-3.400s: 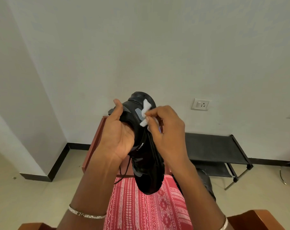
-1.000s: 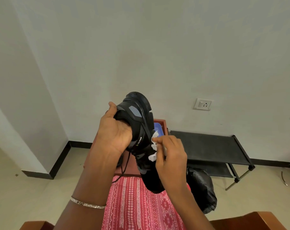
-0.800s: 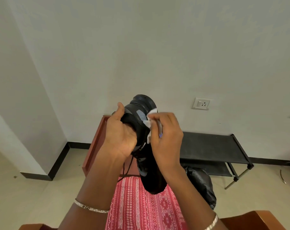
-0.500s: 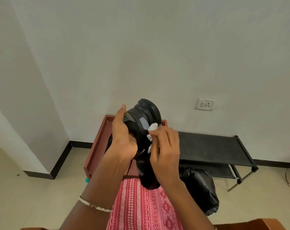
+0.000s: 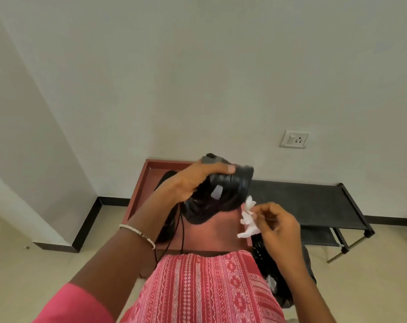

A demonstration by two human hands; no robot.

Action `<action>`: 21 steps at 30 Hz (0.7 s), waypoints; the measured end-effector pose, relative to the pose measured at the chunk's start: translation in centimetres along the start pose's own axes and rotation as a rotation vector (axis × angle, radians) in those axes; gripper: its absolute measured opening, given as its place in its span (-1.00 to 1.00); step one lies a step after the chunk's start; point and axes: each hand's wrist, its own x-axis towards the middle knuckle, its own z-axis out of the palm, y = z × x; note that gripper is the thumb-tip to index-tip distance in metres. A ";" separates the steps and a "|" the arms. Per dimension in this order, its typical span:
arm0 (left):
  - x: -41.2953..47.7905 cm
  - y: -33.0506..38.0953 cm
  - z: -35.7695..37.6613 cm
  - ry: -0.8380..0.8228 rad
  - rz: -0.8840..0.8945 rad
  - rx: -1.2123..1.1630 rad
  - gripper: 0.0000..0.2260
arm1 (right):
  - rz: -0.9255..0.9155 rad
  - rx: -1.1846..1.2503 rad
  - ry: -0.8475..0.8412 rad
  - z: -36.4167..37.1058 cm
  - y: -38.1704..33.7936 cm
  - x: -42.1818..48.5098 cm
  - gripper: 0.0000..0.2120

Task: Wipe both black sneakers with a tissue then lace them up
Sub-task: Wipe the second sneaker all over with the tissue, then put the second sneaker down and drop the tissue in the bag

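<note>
My left hand [image 5: 193,180] grips a black sneaker [image 5: 223,194] from above and holds it in the air over the red-brown table [image 5: 216,234]. The shoe is turned so its ridged sole faces me, and its black lace [image 5: 181,229] hangs down. My right hand [image 5: 277,227] pinches a crumpled white tissue [image 5: 248,217] just right of the shoe, a little apart from it. A second black sneaker [image 5: 167,220] lies on the table at the left, mostly hidden behind my left forearm.
A black bag [image 5: 286,276] with a bit of white tissue in it sits on the floor at the right of my patterned red lap. A low black rack [image 5: 309,201] stands against the wall behind the table. A wall socket [image 5: 294,139] is above it.
My left hand has turned the sneaker from upright to sole-up and lowered it. My right hand with the tissue has come off the shoe and moved down to the right. The view has tilted down.
</note>
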 end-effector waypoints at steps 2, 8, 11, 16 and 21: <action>1.0 0.1 -0.6 -0.151 -0.004 0.274 -0.87 | 0.068 0.041 0.024 -0.5 0.5 0.7 -0.75; 4.8 -2.9 -2.4 -0.307 -0.091 1.054 -0.74 | 0.222 0.087 0.053 0.2 2.4 1.1 -0.75; 6.7 -6.2 -3.7 -0.303 -0.065 1.199 -0.68 | 0.277 0.102 0.032 1.4 3.4 1.3 -0.76; 9.3 -11.3 -5.8 -0.203 -0.014 1.297 -0.70 | 0.350 0.118 -0.013 3.4 4.7 1.8 -0.76; 11.1 -15.7 -6.8 -0.197 0.001 1.384 -0.69 | 0.395 0.111 -0.034 4.8 6.0 2.5 -0.74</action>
